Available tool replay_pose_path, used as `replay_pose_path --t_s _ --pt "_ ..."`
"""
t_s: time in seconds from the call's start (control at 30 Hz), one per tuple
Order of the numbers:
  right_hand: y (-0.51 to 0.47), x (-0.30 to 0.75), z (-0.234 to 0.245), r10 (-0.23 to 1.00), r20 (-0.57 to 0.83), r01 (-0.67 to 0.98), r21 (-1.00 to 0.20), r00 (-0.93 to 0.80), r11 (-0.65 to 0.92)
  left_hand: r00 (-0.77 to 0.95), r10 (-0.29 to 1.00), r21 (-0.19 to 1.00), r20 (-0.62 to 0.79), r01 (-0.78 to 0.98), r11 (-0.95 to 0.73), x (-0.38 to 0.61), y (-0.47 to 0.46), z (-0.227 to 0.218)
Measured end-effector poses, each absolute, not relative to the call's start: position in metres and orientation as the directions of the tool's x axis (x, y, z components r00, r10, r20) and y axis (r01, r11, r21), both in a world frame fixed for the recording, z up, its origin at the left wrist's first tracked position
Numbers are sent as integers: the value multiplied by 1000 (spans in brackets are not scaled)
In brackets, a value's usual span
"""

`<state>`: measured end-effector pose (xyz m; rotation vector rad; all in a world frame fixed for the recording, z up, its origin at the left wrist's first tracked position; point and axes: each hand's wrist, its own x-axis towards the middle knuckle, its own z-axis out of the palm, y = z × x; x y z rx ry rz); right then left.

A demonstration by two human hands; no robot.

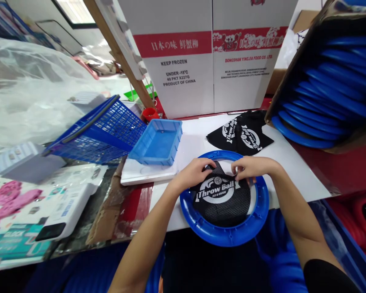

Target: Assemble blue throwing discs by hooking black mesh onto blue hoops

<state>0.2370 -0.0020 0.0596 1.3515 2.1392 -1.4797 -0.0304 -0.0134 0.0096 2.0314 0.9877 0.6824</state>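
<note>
Since the mesh looks slack, my left hand and right hand apparently pinch its edge inside the ring for control.

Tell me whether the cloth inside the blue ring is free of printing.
No, the black cloth inside the blue ring bears white "Throw Ball" lettering.

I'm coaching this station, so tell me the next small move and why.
Probably ease the right edge of the black mesh toward the blue ring with the right hand: a pale gap shows between mesh and ring on that side, and that hand's fingers are at the mesh's upper right edge.
</note>
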Motion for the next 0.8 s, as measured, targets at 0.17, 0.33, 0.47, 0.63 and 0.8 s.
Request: replay_pose_path --t_s 0.17,0.33,0.47,0.63,0.8 --pt "0 227 48 720 -434 770 -600 -542 218 589 801 752 109 479 -454 -29 -12 4" --pt "3 226 43 688 -377 760 -505 -620 408 657 747 662 102 516 -544 -31 -11 -1" --pt "-2 232 52 611 -529 781 -567 -589 261 738 665 635 113 461 -620 -34 -10 0" --pt "-10 234 60 354 -644 728 -654 -678 206 808 577 762 123 296 -576 -28 -17 8" --pt "-8 230 60 152 -632 649 -728 -760 222 889 456 924 40 140 -355 -17 -30 17"
